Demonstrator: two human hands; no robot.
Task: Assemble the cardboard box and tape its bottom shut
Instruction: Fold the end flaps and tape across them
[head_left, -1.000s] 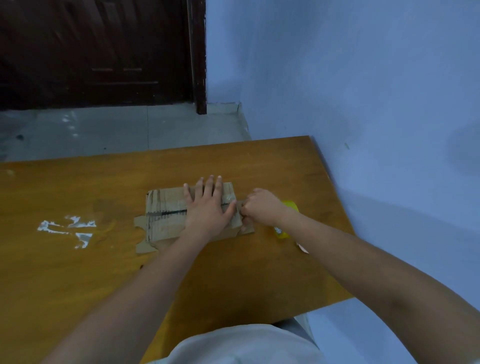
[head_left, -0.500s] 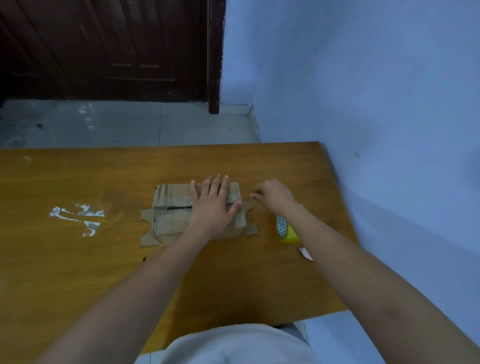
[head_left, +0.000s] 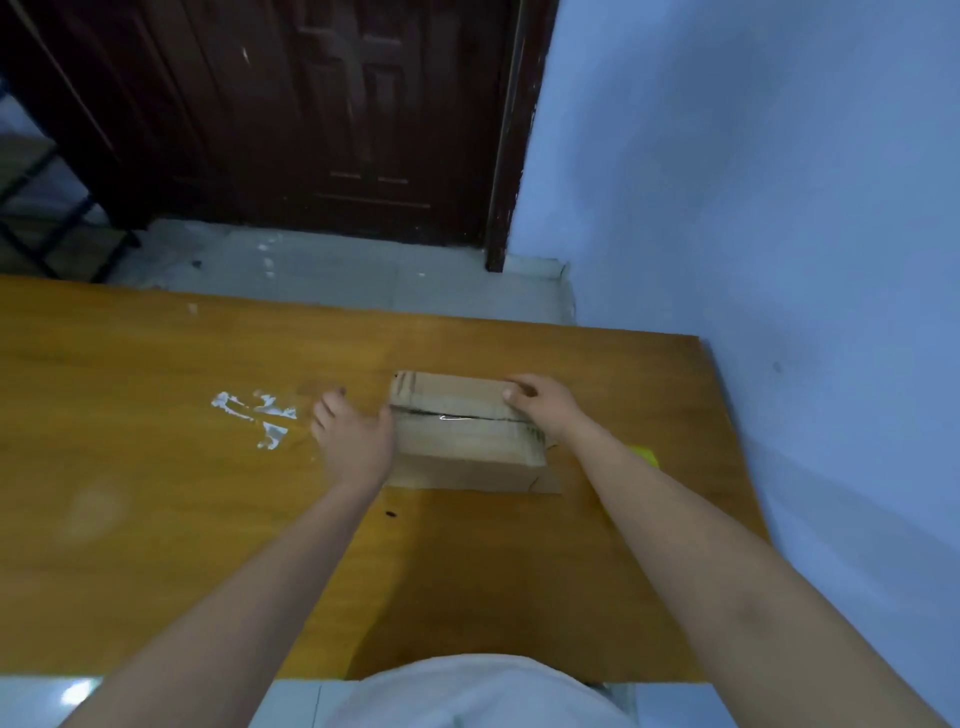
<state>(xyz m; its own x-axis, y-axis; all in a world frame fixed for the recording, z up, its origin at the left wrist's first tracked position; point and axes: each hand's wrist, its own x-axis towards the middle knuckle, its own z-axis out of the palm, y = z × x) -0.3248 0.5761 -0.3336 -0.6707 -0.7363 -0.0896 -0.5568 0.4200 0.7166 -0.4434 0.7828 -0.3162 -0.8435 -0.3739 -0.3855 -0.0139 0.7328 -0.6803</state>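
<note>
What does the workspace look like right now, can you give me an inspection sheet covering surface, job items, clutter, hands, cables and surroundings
Surface: wooden table, white smears left of centre.
Job's things: cardboard box standing as a block, glossy strip along its top seam; yellow tape roll mostly hidden behind the right forearm.
Clutter: small dark speck near the box.
Hands: left hand against the box's left end; right hand on its top right corner.
Cables: nothing seen.
Surroundings: dark door, blue wall, tiled floor.
</note>
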